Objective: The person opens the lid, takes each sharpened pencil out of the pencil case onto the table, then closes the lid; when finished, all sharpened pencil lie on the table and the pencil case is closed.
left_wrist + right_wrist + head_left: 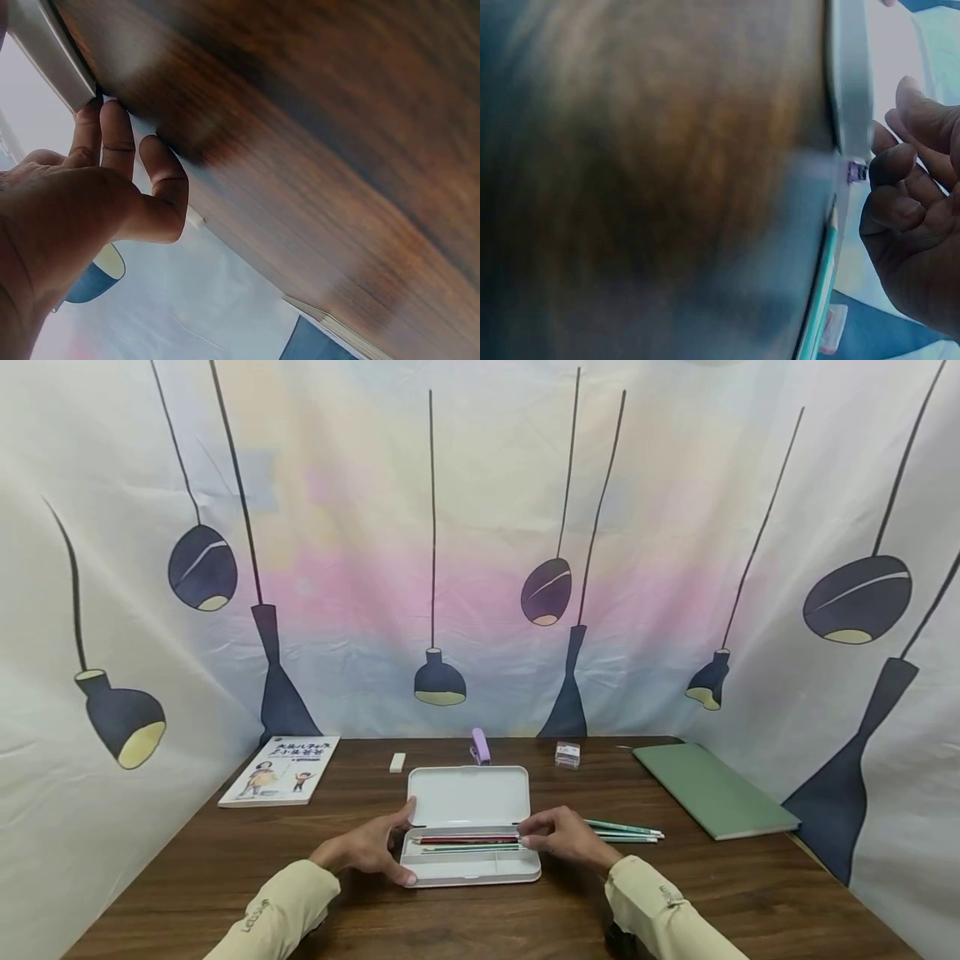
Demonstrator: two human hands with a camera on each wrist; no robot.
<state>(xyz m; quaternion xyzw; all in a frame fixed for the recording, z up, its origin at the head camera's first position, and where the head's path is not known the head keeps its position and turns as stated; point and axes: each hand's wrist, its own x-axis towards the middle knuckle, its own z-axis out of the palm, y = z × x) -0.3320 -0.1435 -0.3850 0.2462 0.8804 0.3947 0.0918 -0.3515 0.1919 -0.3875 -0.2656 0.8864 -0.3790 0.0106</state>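
Open pencil case, long axis left-right.

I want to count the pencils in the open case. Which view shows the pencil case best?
The head view: the whole white pencil case lies open, pencils inside. The left wrist view shows only an edge strip; the right wrist view shows a blurred edge.

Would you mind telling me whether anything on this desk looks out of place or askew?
Nothing looks damaged or spilled. The only loose items are a few green pencils lying on the table beside the open pencil case, by the right hand, while other pencils lie inside it. The left hand steadies the case.
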